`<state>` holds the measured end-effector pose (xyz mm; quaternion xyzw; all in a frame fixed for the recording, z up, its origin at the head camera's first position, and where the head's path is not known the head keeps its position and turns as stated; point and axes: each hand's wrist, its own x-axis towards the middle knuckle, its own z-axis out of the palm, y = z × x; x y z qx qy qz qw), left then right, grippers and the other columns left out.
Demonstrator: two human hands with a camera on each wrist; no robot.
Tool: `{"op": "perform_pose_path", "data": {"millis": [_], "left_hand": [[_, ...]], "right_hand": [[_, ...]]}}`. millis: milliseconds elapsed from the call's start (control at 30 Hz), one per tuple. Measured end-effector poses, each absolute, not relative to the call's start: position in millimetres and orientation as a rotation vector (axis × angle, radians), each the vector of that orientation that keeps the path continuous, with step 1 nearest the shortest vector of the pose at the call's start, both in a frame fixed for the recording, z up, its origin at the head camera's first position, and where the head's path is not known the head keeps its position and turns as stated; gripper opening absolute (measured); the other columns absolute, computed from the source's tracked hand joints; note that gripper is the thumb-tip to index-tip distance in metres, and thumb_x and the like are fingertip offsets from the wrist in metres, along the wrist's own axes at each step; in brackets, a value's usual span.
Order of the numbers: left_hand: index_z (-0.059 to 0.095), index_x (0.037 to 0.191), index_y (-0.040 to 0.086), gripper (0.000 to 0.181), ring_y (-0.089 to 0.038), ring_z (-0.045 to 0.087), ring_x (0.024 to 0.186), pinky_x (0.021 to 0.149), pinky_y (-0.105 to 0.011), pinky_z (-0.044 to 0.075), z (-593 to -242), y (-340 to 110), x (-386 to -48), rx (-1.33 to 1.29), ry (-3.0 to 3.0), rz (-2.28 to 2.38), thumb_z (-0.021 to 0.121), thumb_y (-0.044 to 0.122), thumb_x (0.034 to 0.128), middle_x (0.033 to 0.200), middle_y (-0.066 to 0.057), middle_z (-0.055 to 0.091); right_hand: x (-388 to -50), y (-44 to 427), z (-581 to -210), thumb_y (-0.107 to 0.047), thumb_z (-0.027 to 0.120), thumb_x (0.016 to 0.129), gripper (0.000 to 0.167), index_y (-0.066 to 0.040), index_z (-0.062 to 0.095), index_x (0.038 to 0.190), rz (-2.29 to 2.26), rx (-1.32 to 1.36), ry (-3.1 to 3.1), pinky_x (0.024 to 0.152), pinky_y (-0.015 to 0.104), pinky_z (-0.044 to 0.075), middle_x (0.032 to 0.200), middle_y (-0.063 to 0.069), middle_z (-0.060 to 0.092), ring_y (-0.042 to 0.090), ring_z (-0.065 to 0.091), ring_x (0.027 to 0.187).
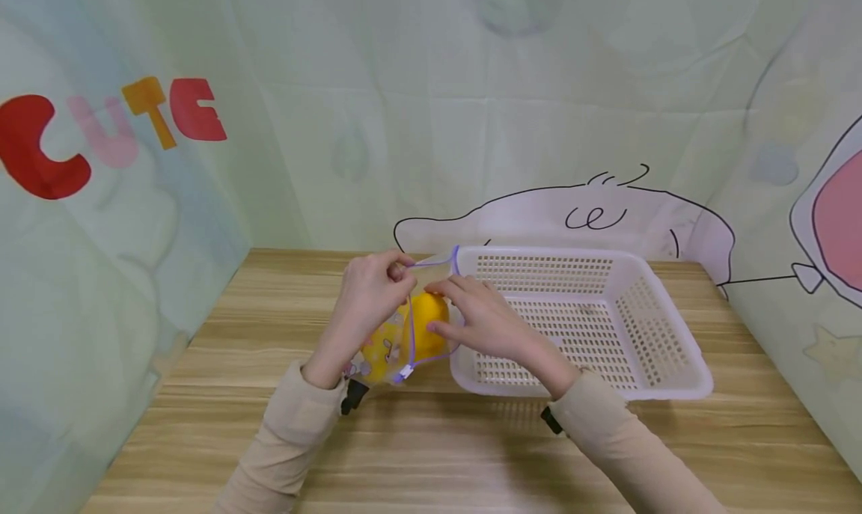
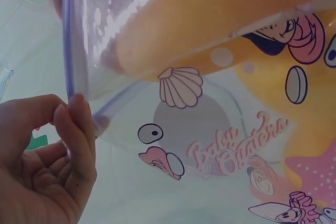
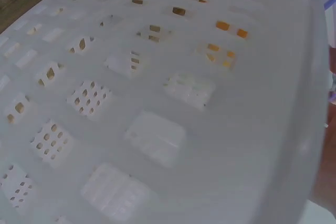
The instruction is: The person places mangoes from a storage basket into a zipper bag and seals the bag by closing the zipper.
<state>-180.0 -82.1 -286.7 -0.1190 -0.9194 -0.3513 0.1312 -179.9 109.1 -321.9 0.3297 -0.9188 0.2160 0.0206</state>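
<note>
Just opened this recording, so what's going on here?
A person is working with a clear printed bag at a wooden table. The left hand pinches the bag's edge by its purple zip, and the mouth is open. The right hand holds a yellow thing at that mouth. Yellow also shows through the printed side; whether it is all one thing, I can't tell. A white basket stands just right of the bag.
</note>
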Motion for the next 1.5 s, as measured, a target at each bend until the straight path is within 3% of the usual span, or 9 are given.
{"op": "perform_pose_path", "data": {"millis": [167, 367, 633, 1033, 1500], "left_hand": [[0.072, 0.095, 0.001, 0.019, -0.01, 0.051, 0.043, 0.04, -0.02, 0.03, -287, -82, -180, -0.344, -2.664, -1.027, 0.059, 0.009, 0.0834, 0.06, -0.004, 0.063], [0.072, 0.095, 0.001, 0.019, -0.009, 0.054, 0.045, 0.042, -0.02, 0.034, -286, -82, -179, -0.353, -2.664, -1.032, 0.059, 0.009, 0.083, 0.063, -0.004, 0.065], [0.072, 0.093, 0.003, 0.017, -0.008, 0.055, 0.046, 0.045, -0.02, 0.037, -288, -83, -179, -0.351, -2.661, -1.021, 0.06, 0.008, 0.0831, 0.065, -0.004, 0.066], [0.072, 0.092, 0.003, 0.017, -0.008, 0.05, 0.045, 0.042, -0.02, 0.036, -290, -84, -176, -0.376, -2.617, -1.044, 0.06, 0.009, 0.0822, 0.065, -0.003, 0.064], [0.073, 0.092, 0.004, 0.016, -0.01, 0.043, 0.046, 0.044, -0.019, 0.033, -288, -82, -173, -0.352, -2.649, -1.028, 0.061, 0.009, 0.0842, 0.065, -0.003, 0.062]], "right_hand": [[-183, 114, -319, -0.036, 0.064, 0.09, 0.046, -0.017, 0.055, 0.131, 0.676, 1.015, -2.814, 0.091, 0.044, 0.045, 0.125, 0.002, 0.06, 0.02, 0.059, 0.101], [-189, 122, -311, -0.026, 0.065, 0.09, 0.037, -0.011, 0.061, 0.123, 0.678, 1.023, -2.747, 0.083, 0.04, 0.047, 0.11, 0.006, 0.063, 0.022, 0.059, 0.093], [-195, 131, -293, -0.023, 0.068, 0.088, 0.029, -0.013, 0.066, 0.114, 0.539, 1.0, -2.741, 0.09, 0.049, 0.046, 0.116, 0.004, 0.065, 0.026, 0.058, 0.108], [-211, 137, -277, -0.014, 0.071, 0.083, 0.034, -0.014, 0.065, 0.116, 0.278, 1.084, -2.646, 0.095, 0.047, 0.043, 0.115, 0.001, 0.064, 0.023, 0.055, 0.105], [-242, 129, -286, -0.005, 0.065, 0.085, 0.037, -0.013, 0.062, 0.121, 0.171, 1.136, -2.654, 0.103, 0.047, 0.042, 0.12, 0.004, 0.063, 0.026, 0.059, 0.112]]}}
